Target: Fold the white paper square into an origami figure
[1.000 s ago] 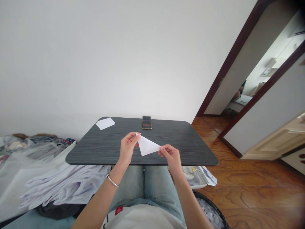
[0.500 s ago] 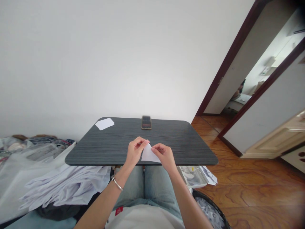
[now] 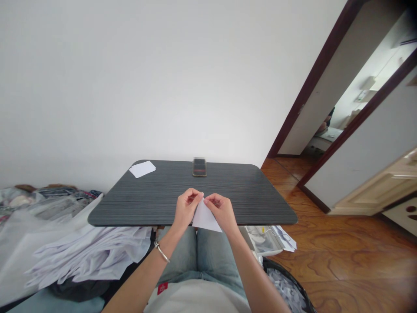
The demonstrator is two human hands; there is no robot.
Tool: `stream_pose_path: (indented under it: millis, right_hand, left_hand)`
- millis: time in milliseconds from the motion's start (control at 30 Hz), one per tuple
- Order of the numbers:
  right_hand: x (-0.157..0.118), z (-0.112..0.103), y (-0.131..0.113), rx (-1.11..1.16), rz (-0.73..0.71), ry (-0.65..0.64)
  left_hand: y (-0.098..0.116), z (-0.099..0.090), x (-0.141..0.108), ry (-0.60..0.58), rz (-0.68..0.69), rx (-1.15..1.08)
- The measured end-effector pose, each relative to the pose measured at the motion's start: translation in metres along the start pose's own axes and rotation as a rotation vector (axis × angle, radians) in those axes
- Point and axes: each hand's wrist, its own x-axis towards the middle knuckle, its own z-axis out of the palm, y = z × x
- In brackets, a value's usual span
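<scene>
A folded white sheet of paper (image 3: 206, 218) hangs between my hands, narrow at the top and wide at its lower edge, which reaches over the table's front edge. My left hand (image 3: 186, 207) pinches its top corner from the left with thumb and fingers. From the right, my right hand (image 3: 221, 210) grips the same upper tip, its thumb and fingertips close to those of my left. Both hands are closed, just above the front part of the dark table (image 3: 156, 193). The fold right under the fingertips is partly hidden.
White paper sheets (image 3: 142, 169) lie at the table's back left. A phone (image 3: 199, 167) stands at the back middle. Piled clothes (image 3: 94, 252) are on the left; to the right below sit an open box (image 3: 263, 240) and a black-lined bin (image 3: 288, 287) with paper scraps.
My right hand has moved left and up along the paper to its tip, next to my left fingertips. The paper's lower edge now hangs lower, past the table edge.
</scene>
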Motion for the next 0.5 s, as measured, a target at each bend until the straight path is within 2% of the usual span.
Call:
stream_pose_path:
  millis: [167, 500]
  right_hand:
    - [0.0020, 0.0037, -0.0011, 0.030, -0.008, 0.010]
    - [-0.0037, 0.0042, -0.0031, 0.016, -0.010, -0.007]
  left_hand:
    - [-0.0024, 0.0015, -0.0011, 0.025, -0.005, 0.016]
    - [0.0003, 0.0041, 0.0010, 0.081, -0.133, -0.107]
